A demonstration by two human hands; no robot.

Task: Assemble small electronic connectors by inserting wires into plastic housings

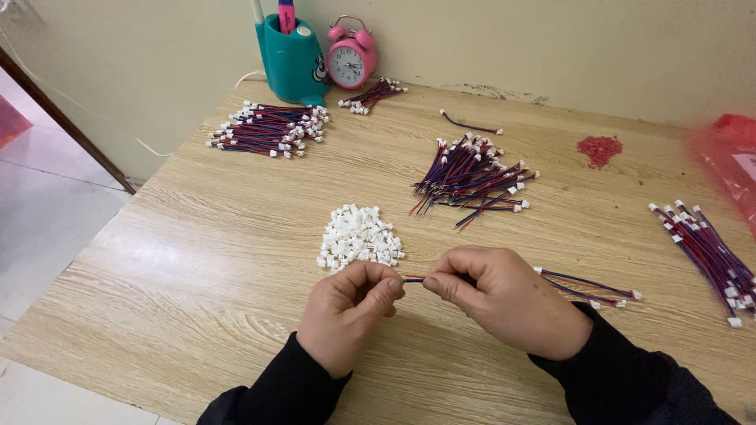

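Note:
My left hand (346, 311) and my right hand (504, 295) meet over the front of the wooden table (236, 260). Both pinch the bare end of a thin red and blue wire (413, 279) that shows between the fingertips. The left fingers seem closed on something small, which is hidden. The wire's other end, with white connectors (598, 293), trails out to the right behind my right hand. A heap of small white plastic connectors (359, 237) lies just beyond my left hand.
Bundles of red and blue wires with white plugs lie at the centre (471, 177), back left (268, 130), back (370, 96) and right edge (709, 252). A teal pen holder (291, 59) and pink alarm clock (351, 55) stand by the wall. Red bits (599, 149) and a red bag (732, 157) sit at right.

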